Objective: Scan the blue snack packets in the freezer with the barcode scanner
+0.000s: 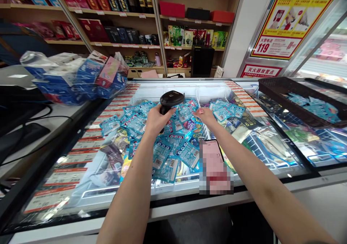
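Note:
A black handheld barcode scanner [172, 98] is gripped by its handle in my left hand [158, 120], its head above the pile. My right hand [205, 115] has thumb and finger pinched at the edge of a blue packet [185, 112], just right of the scanner. Beneath both hands, many blue packets [162, 153] lie scattered over the glass top of the chest freezer [159, 212], some with barcodes facing up. More blue packets [223, 109] rest to the right of my right hand. A phone [215, 161] with a lit, partly blurred screen lies near my right forearm.
A dark basket [271, 88] holding blue packets stands at the right. Plastic-wrapped blue boxes [67, 88] sit at the left, beside black cables [48, 117]. Behind the freezer are shelves [159, 38] with bottles, boxes and bags. Price labels [70, 176] line the glass.

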Available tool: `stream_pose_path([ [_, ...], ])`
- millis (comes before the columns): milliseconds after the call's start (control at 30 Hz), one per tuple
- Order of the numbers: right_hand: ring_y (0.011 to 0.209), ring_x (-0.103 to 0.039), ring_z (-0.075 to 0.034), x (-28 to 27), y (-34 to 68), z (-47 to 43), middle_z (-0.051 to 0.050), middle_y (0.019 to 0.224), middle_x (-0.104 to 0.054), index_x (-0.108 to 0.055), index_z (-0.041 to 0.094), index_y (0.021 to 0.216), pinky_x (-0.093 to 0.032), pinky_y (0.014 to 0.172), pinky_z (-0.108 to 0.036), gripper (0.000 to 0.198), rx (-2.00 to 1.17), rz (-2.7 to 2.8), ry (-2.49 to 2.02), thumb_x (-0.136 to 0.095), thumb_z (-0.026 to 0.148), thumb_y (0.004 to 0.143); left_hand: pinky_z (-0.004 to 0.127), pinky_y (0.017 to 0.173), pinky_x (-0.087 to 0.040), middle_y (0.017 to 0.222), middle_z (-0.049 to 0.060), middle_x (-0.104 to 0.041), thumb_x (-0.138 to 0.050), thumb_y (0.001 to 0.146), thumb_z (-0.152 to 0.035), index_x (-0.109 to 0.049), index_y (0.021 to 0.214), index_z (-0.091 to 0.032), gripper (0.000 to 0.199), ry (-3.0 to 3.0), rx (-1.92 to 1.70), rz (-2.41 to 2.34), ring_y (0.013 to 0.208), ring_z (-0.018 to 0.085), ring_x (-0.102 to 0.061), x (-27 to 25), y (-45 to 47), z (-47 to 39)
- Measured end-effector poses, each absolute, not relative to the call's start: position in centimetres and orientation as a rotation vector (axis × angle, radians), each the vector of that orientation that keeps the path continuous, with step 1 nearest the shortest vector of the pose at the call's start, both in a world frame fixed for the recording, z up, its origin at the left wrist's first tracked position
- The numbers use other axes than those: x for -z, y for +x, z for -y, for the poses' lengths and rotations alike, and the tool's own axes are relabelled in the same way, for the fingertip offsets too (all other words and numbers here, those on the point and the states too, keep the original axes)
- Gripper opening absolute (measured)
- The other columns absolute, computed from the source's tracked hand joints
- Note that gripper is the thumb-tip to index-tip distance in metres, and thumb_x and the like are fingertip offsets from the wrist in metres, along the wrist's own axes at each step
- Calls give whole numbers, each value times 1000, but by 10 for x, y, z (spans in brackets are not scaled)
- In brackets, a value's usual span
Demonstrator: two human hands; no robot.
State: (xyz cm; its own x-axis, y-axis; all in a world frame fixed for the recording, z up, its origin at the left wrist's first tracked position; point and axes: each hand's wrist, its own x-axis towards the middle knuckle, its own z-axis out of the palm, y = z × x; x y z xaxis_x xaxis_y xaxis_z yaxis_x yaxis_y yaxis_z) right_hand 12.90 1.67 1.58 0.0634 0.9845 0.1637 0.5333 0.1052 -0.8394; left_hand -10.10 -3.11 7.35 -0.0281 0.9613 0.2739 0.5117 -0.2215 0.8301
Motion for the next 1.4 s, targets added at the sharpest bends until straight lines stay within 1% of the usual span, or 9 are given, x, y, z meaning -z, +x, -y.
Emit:
stream_pose_path([
  [133, 62, -68, -19, -20, 152, -2, 5, 61, -59, -52, 23, 81, -60, 63, -34, 20, -1033, 1043, -1272, -70, 31, 79, 26, 49, -40, 51, 1, -57, -63, 76, -55, -59, 73, -18, 37, 1735, -1166, -1477, 47, 15, -53, -75, -98, 34],
  [233, 57, -68, -17, -22, 175, 6, 6, 58, -58, -47, 23, 87, -62, 60, -32, 20, -1025, 875, -1193, -67, 27, 83, 26, 50, -40, 52, 1, -58, -63, 77, -55, -57, 71, -18, 37, 1761, -1123, -1417, 48, 14, -52, -77, -94, 37],
  [333, 57, -70, -16, -18, 196, 10, 6, 58, -60, -44, 24, 90, -64, 65, -31, 20, -994, 793, -1140, -64, 26, 86, 26, 51, -40, 52, 0, -56, -63, 78, -55, -56, 71, -19, 38, 1786, -1044, -1357, 48, 14, -52, -81, -90, 42],
  [500, 60, -71, -13, -13, 208, 11, 9, 61, -59, -42, 24, 89, -65, 71, -31, 27, -1011, 731, -1098, -69, 27, 84, 25, 51, -39, 52, -1, -55, -63, 79, -54, -58, 72, -18, 37, 1821, -872, -1258, 49, 13, -51, -85, -83, 49],
  [633, 60, -70, -13, -13, 206, 10, 8, 61, -57, -43, 23, 89, -65, 69, -30, 28, -1030, 723, -1104, -70, 26, 84, 26, 51, -37, 51, -1, -54, -63, 79, -53, -59, 72, -18, 36, 1874, -788, -1181, 48, 13, -49, -84, -78, 51],
  [900, 58, -71, -14, -5, 209, 5, 8, 61, -57, -42, 23, 91, -66, 67, -29, 26, -1028, 669, -1082, -67, 23, 84, 27, 51, -41, 53, 1, -59, -62, 78, -55, -61, 74, -19, 36, 1924, -712, -1235, 49, 16, -55, -79, -77, 49],
  [1000, 59, -72, -14, -6, 209, 5, 7, 63, -60, -42, 23, 90, -66, 66, -29, 29, -1034, 649, -1095, -70, 25, 83, 27, 50, -41, 52, 1, -58, -62, 78, -55, -60, 71, -20, 36, 1923, -712, -1246, 48, 16, -55, -78, -76, 48],
  [1133, 58, -71, -15, -9, 208, 6, 8, 60, -57, -43, 23, 90, -66, 66, -30, 30, -1029, 643, -1095, -71, 25, 82, 27, 50, -41, 50, 1, -57, -62, 77, -54, -57, 67, -20, 36, 1912, -699, -1251, 47, 16, -54, -77, -75, 48],
  [1400, 58, -71, -14, -13, 206, 10, 7, 62, -58, -43, 23, 90, -66, 69, -30, 23, -1015, 674, -1129, -65, 22, 85, 27, 51, -41, 50, 0, -57, -61, 79, -55, -55, 67, -20, 37, 1937, -682, -1235, 48, 16, -54, -78, -75, 47],
])
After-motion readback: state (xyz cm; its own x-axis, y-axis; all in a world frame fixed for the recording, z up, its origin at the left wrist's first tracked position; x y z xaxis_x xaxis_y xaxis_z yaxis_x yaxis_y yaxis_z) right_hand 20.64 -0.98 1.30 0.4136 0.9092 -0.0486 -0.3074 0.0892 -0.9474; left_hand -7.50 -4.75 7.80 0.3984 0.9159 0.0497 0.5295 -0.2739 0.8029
